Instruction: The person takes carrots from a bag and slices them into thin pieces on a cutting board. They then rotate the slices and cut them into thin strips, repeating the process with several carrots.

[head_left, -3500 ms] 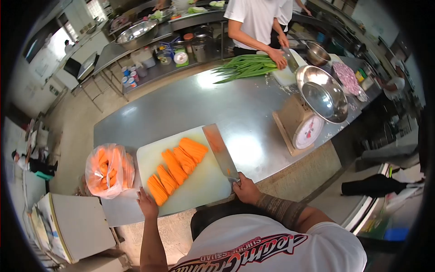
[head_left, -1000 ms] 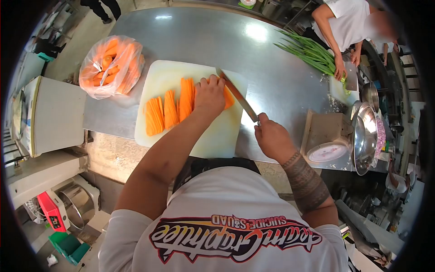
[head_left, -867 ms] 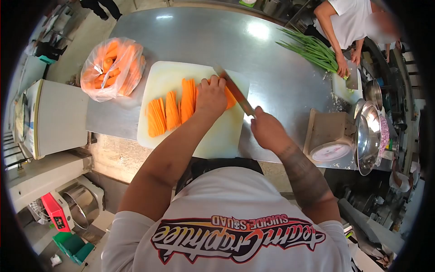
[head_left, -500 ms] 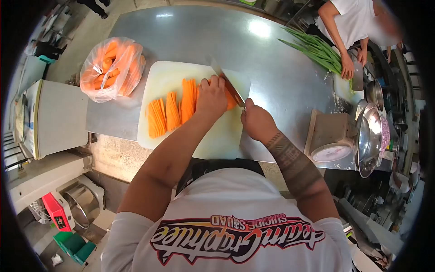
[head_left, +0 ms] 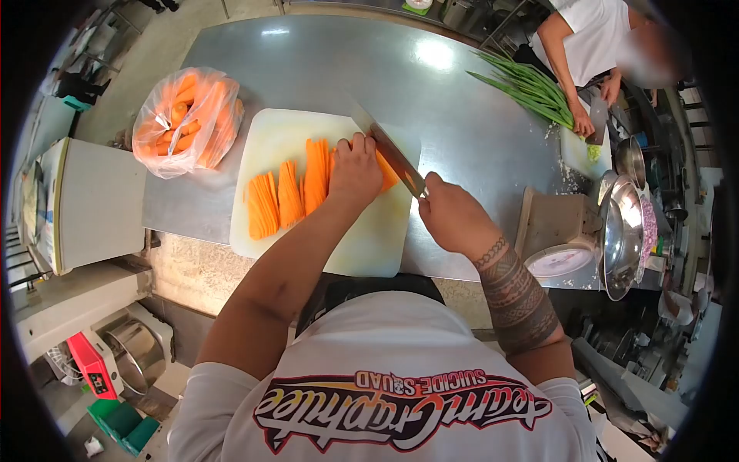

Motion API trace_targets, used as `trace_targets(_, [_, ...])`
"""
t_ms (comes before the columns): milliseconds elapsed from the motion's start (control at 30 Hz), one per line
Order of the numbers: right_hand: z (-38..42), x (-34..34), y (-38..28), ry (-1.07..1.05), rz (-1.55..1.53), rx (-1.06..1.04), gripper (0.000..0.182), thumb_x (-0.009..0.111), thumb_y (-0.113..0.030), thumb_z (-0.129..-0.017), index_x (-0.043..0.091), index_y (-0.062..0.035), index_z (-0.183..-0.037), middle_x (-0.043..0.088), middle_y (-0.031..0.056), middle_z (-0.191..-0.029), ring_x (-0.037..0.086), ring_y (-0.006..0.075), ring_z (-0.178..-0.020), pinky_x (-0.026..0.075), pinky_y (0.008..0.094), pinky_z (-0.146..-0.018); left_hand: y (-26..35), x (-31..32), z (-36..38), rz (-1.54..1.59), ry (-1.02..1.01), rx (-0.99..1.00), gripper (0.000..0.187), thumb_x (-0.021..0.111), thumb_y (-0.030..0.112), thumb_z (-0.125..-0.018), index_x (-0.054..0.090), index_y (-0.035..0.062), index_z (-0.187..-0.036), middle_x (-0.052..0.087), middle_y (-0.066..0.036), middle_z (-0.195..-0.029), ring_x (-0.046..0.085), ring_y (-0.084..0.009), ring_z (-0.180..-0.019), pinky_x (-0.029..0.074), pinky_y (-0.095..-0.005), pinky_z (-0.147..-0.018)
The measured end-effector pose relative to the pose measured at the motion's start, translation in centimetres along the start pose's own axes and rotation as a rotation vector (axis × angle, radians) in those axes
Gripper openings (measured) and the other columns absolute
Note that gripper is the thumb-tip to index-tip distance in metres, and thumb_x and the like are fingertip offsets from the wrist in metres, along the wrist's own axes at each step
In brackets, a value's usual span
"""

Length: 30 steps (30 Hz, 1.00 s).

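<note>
A knife [head_left: 390, 156] is in my right hand [head_left: 456, 215], its fingers wrapped round the handle. The blade slants up and left, right beside the fingertips of my left hand [head_left: 356, 171]. My left hand's curled fingers press down on carrot, mostly hidden beneath them. More orange carrot [head_left: 386, 171] shows just past the blade. To the left of that hand, sliced carrot [head_left: 289, 194] lies in several neat bundles. All of it rests on a white cutting board [head_left: 258, 135].
A clear plastic bag of carrots [head_left: 187, 122] stands left of the board. On the right are a scale [head_left: 556, 231] and a metal bowl [head_left: 622, 239]. Across the table, a person's hand [head_left: 583, 122] steadies green onions [head_left: 531, 91] beside a cleaver [head_left: 597, 123].
My right hand has moved right and slightly down, bringing the knife handle with it. My left hand stays on the carrot. The whole view has shifted slightly.
</note>
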State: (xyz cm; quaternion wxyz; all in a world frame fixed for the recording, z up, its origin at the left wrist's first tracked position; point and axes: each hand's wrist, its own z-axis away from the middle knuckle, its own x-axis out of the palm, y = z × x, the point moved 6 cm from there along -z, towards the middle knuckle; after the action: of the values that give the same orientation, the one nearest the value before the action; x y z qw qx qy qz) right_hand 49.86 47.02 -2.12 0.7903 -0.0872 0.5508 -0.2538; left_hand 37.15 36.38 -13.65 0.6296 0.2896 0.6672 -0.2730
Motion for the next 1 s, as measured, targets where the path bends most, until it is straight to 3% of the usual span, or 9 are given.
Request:
trace_targets(100, [-2.4, 4.6, 0.7, 0.049, 0.065, 0.025, 0.026, 0.054, -0.015, -0.100, 0.050, 0.0069, -0.113, 0.072, 0.0290, -0.090, 0.074, 0.0449, -0.088, 0.059, 0.0535, -0.078, 0.1, 0.0, 0.4, 0.077, -0.003, -0.061, 0.040, 0.061, 0.014, -0.091, 0.067, -0.0084, -0.123, 0.055, -0.016, -0.125, 0.049, -0.0348, -0.109, 0.045, -0.0448, -0.094])
trace_targets(267, [-0.8, -0.9, -1.2, 0.001, 0.005, -0.015, 0.024, 0.054, -0.016, -0.101, 0.051, 0.0050, -0.111, 0.073, 0.0285, -0.089, 0.074, 0.0459, -0.087, 0.059, 0.0538, -0.079, -0.3, -0.8, 0.1, 0.137, -0.019, -0.101, 0.047, 0.058, 0.015, -0.092, 0.060, -0.0106, -0.133, 0.054, -0.018, -0.126, 0.051, -0.0349, -0.108, 0.046, -0.0453, -0.094])
trace_targets(400, [-2.8, 5.6, 1.5, 0.068, 0.010, 0.046, 0.021, 0.052, -0.016, -0.102, 0.053, 0.0030, -0.112, 0.073, 0.0284, -0.090, 0.074, 0.0452, -0.087, 0.059, 0.0550, -0.079, 0.1, 0.4, 0.5, 0.046, 0.015, -0.052, 0.037, 0.059, 0.016, -0.093, 0.067, -0.0056, -0.122, 0.056, -0.016, -0.124, 0.051, -0.0331, -0.110, 0.043, -0.0457, -0.093])
trace_targets(467, [-3.5, 5.1, 0.9, 0.066, 0.012, 0.033, 0.021, 0.051, -0.015, -0.102, 0.052, 0.0029, -0.113, 0.073, 0.0284, -0.090, 0.074, 0.0454, -0.087, 0.059, 0.0553, -0.079, -0.2, 0.7, -0.2, -0.071, -0.072, 0.004, 0.037, 0.057, 0.018, -0.095, 0.063, -0.0020, -0.126, 0.056, -0.016, -0.123, 0.052, -0.0324, -0.109, 0.045, -0.0440, -0.095])
trace_targets(567, [-3.5, 5.6, 1.4, 0.110, -0.016, 0.017, 0.022, 0.049, -0.015, -0.101, 0.053, 0.0034, -0.113, 0.073, 0.0279, -0.088, 0.073, 0.0465, -0.085, 0.059, 0.0562, -0.077, 0.5, -2.4, 0.4, -0.118, -0.129, 0.142, 0.034, 0.062, 0.019, -0.091, 0.075, -0.0014, -0.115, 0.059, -0.016, -0.123, 0.050, -0.0314, -0.113, 0.039, -0.0469, -0.091])
trace_targets(700, [-2.9, 4.9, 0.3, 0.132, -0.006, 0.035, 0.024, 0.051, -0.015, -0.099, 0.051, 0.0042, -0.114, 0.073, 0.0286, -0.084, 0.073, 0.0471, -0.081, 0.059, 0.0570, -0.074, 0.3, -1.9, 0.2, -0.048, -0.066, 0.085, 0.029, 0.061, 0.016, -0.091, 0.077, -0.0005, -0.109, 0.061, -0.017, -0.130, 0.050, -0.0314, -0.114, 0.039, -0.0470, -0.092])
trace_targets(800, [-2.5, 4.6, 0.1, 0.129, -0.017, 0.086, 0.022, 0.053, -0.012, -0.096, 0.053, 0.0015, -0.114, 0.074, 0.0258, -0.091, 0.074, 0.0451, -0.089, 0.058, 0.0561, -0.081, -0.2, -0.1, 0.0, 0.049, 0.058, 0.020, 0.031, 0.062, 0.015, -0.089, 0.075, -0.0014, -0.112, 0.061, -0.018, -0.131, 0.051, -0.0323, -0.115, 0.040, -0.0462, -0.092])
trace_targets(900, [-2.5, 4.8, 0.5, 0.153, -0.007, 0.075, 0.023, 0.053, -0.012, -0.096, 0.054, 0.0011, -0.114, 0.074, 0.0260, -0.092, 0.074, 0.0452, -0.090, 0.058, 0.0562, -0.081, -0.3, -1.1, 0.2, 0.037, 0.010, 0.077, 0.041, 0.053, 0.020, -0.099, 0.064, -0.0061, -0.130, 0.059, -0.018, -0.131, 0.051, -0.0342, -0.117, 0.041, -0.0475, -0.101])
trace_targets(1000, [-2.4, 4.9, 0.4, 0.144, 0.004, 0.088, 0.024, 0.054, -0.011, -0.095, 0.054, 0.0012, -0.116, 0.074, 0.0255, -0.095, 0.074, 0.0448, -0.093, 0.058, 0.0557, -0.083, -1.2, -2.3, 0.9, 0.444, -0.159, -0.046, 0.061, 0.052, 0.038, -0.106, 0.055, -0.0099, -0.144, 0.050, -0.025, -0.151, 0.044, -0.0426, -0.139, 0.033, -0.0550, -0.118])
